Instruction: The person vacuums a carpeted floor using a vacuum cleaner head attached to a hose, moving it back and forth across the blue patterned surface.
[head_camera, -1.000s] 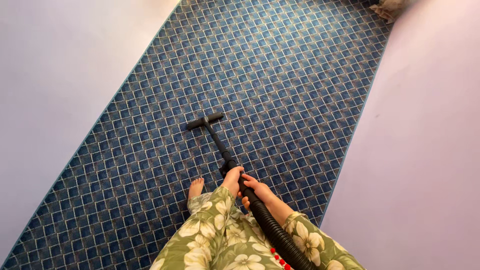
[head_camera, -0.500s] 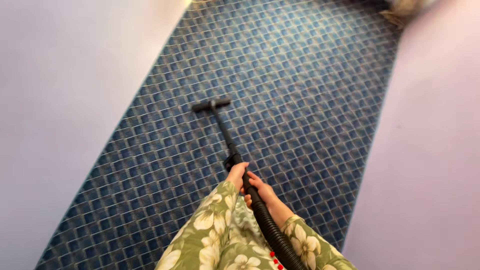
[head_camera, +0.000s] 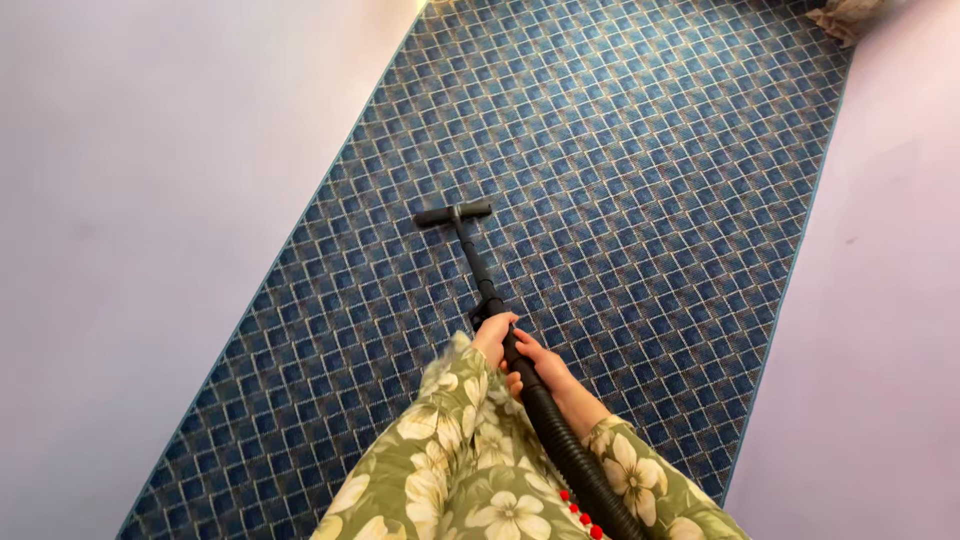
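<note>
Both hands (head_camera: 520, 355) — apparently — around vacuum wand (head_camera: 478, 265)

The carpet runner (head_camera: 620, 160) is blue with a pale diamond grid. The vacuum wand (head_camera: 472, 255) is black. The sleeves (head_camera: 450, 450) are green with cream flowers.

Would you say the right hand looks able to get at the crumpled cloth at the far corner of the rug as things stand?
Probably not. The right hand grips the vacuum wand close to the body, while the cloth lies at the rug's far end, well past even the floor nozzle.
</note>
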